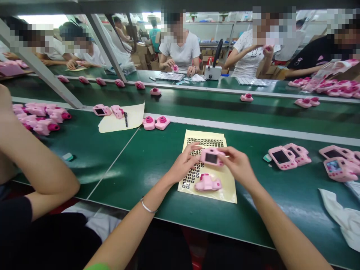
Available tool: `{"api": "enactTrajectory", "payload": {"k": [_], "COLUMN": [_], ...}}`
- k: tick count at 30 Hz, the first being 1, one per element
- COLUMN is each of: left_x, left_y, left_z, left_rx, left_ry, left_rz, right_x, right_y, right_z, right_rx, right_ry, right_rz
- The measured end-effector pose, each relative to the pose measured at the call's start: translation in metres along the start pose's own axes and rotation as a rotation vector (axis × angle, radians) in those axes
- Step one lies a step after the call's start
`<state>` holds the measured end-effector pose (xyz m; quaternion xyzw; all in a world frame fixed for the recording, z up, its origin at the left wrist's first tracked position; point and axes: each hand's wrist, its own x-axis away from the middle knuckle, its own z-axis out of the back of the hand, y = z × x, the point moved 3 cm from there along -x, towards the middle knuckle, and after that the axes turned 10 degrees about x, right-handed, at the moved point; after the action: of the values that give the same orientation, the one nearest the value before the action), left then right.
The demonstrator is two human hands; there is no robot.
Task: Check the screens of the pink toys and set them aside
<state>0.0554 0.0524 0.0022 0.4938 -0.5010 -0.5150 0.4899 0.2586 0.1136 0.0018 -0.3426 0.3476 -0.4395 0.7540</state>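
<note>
A pink toy camera (pixel 211 156) with a dark screen facing me is held between both my hands above a yellow sticker sheet (pixel 208 141). My left hand (pixel 182 163) pinches its left end, fingers curled. My right hand (pixel 237 164) grips its right end. A second pink camera (pixel 207 183) lies lens-up on the lower part of the sheet, just below my hands. The sheet carries rows of small black stickers (pixel 192 173).
More pink cameras (pixel 289 156) lie to the right, others (pixel 156 122) beside a cream paper (pixel 134 118). A co-worker's arm (pixel 30 157) leans in at left. A white cloth (pixel 344 217) is at far right. Cameras ride the green belt (pixel 210 101); people sit opposite.
</note>
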Motion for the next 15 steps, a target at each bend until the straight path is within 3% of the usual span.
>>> {"api": "enactTrajectory", "payload": {"k": [2,4,6,8,10,12,15], "left_x": [0.014,0.028,0.039,0.044,0.043,0.039,0.030], "left_y": [0.007,0.011,0.009,0.004,-0.001,-0.003,-0.001], "left_z": [-0.005,-0.015,-0.027,-0.036,-0.041,-0.041,-0.032], "left_rx": [-0.250,-0.419,-0.527,-0.622,-0.647,-0.551,-0.306], "left_ry": [-0.062,-0.203,-0.368,-0.470,-0.502,-0.479,-0.313], "left_rz": [-0.098,-0.210,-0.293,-0.323,-0.276,-0.192,-0.081], "right_x": [0.011,0.024,0.032,0.035,0.031,0.020,-0.002], "right_y": [0.031,0.062,0.081,0.081,0.064,0.041,0.020], "right_z": [0.032,0.067,0.092,0.101,0.091,0.065,0.015], "right_rx": [0.149,0.372,0.560,0.764,0.958,1.018,0.780], "right_ry": [0.223,0.430,0.525,0.567,0.596,0.514,0.130], "right_rz": [-0.131,-0.265,-0.324,-0.280,-0.182,-0.080,-0.027]}}
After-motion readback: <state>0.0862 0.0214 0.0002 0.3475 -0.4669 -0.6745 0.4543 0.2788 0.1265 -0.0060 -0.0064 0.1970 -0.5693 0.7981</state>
